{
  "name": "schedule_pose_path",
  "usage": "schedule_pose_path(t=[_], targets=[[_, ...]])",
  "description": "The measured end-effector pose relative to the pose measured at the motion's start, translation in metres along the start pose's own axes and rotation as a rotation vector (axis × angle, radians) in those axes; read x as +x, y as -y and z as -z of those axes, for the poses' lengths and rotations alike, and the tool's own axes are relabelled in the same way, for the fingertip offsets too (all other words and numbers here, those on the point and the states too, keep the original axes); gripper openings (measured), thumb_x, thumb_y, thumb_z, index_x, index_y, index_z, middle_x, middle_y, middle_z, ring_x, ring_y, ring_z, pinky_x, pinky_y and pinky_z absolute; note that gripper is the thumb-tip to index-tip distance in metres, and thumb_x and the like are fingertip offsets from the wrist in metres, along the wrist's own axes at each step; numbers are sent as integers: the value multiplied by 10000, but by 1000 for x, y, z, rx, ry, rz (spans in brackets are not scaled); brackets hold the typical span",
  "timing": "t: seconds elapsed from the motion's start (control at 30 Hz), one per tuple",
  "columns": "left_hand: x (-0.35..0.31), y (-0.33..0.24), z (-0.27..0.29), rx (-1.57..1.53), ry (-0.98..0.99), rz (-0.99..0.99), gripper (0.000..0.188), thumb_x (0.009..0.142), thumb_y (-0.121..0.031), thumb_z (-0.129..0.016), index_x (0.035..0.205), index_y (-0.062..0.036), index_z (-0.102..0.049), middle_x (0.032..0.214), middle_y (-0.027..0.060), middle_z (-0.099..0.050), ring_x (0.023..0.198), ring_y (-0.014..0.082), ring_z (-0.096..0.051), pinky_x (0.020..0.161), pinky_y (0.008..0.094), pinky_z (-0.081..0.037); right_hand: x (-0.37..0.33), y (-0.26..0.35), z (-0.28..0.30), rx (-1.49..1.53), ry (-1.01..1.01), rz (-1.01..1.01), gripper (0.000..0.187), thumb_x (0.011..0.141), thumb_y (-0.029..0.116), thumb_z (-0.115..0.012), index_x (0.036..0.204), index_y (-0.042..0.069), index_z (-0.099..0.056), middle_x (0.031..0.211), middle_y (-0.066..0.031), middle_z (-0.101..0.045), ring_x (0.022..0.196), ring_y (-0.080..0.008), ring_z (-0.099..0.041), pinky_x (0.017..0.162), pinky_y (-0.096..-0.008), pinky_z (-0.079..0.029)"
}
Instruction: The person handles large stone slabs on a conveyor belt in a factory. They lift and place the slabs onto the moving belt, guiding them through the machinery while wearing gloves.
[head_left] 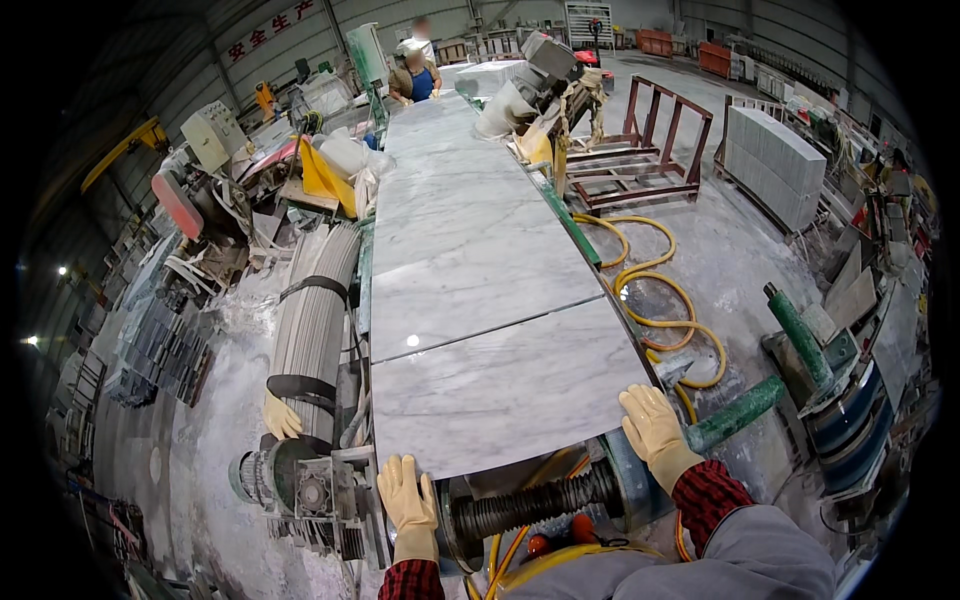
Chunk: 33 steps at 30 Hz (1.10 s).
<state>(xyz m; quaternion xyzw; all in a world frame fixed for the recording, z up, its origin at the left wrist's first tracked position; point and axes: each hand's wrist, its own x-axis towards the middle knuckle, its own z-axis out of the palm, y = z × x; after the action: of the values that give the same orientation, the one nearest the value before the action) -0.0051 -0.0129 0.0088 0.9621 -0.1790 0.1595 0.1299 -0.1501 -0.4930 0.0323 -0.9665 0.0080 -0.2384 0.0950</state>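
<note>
Two polished white marble slabs with grey veins lie end to end on a long machine bed, a thin dark gap between them. My left hand [408,502], in a cream rubber glove, rests at the left near corner of the nearer slab [495,385], its fingers stretched out. At that slab's right near corner lies my right hand [655,430], gloved alike, with its fingers extended along the edge. Neither hand is closed round the stone. The farther slab [460,215] runs away toward the far end. Below the near edge, a dark ribbed roller [535,510] shows between my hands.
Left of the bed are a strapped bundle of grey strips [315,330], a loose cream glove [281,415] and a motor [285,480]. A yellow hose [690,310] coils on the right near a red-brown metal rack [650,150]. A person [415,80] stands at the far end.
</note>
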Motion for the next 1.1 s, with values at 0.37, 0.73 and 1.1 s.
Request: schedule_pose_path(t=[0.37,0.73,1.1], targets=[[-2,-4,7,-3,26,8,484,1003,-203,-706,1442,-60,-561,1534,275,-545,1434,482,-477,1228,574,-346,-2,3,4,15,-21,9,432,934,179,-705,1336,30,-654,1376,-190,-649,1327,-405,-577,1174,-533,-436],[-8,-3,8,-55,11,25,502,1005,-171,-708,1477,-74,-566,1569,267,-539,1475,475,-461,1255,579,-318,-5,4,7,26,-3,-6,431,939,197,-703,1329,16,-670,1389,-199,-653,1327,-413,-578,1175,-525,-435],[-4,-13,20,-27,-30,-50,435,950,-148,-738,1345,-63,-575,1394,242,-568,1305,457,-519,1118,551,-400,-10,4,9,30,-18,-1,430,943,199,-688,1332,18,-657,1378,-195,-649,1324,-396,-573,1174,-520,-429]])
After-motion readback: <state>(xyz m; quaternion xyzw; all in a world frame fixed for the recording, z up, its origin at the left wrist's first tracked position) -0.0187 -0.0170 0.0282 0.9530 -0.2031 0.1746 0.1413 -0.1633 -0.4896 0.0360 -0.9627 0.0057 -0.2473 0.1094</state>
